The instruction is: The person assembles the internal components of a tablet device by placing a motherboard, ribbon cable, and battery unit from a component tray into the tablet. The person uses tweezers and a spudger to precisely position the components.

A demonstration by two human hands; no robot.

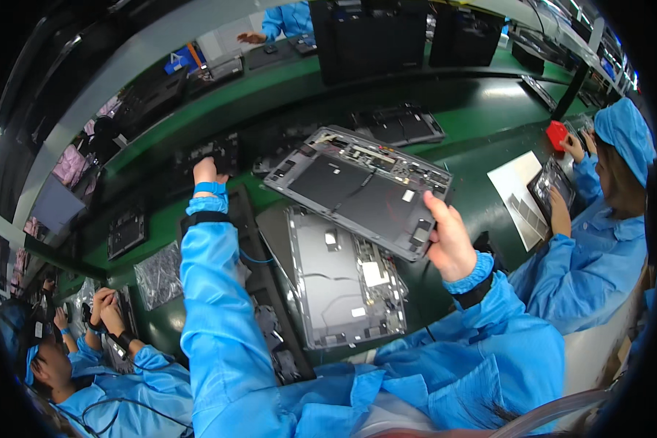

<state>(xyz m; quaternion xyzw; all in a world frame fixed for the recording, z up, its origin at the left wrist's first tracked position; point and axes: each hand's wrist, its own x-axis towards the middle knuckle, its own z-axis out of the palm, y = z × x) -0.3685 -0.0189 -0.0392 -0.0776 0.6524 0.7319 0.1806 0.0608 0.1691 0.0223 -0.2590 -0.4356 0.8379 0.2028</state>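
My right hand [451, 241] grips the lower right corner of an opened tablet [343, 186], thumb on top. Its dark batteries and a circuit board along the far edge show. The tablet is tilted above the bench, partly over a second opened tablet [328, 281], which lies in front of me with its grey inside, board and white labels up. My left hand [207, 174] reaches far out to a dark tray of small parts [204, 153]. Its fingers look curled, and what is between them is hidden. A blue strap circles that wrist.
More opened devices [401, 124] lie along the far side of the green bench [482, 135]. A long black tray [266, 292] stands left of the second tablet. Clear plastic bags [159, 276] lie further left. Co-workers in blue sit at left and right; the right one handles a tablet [551, 190].
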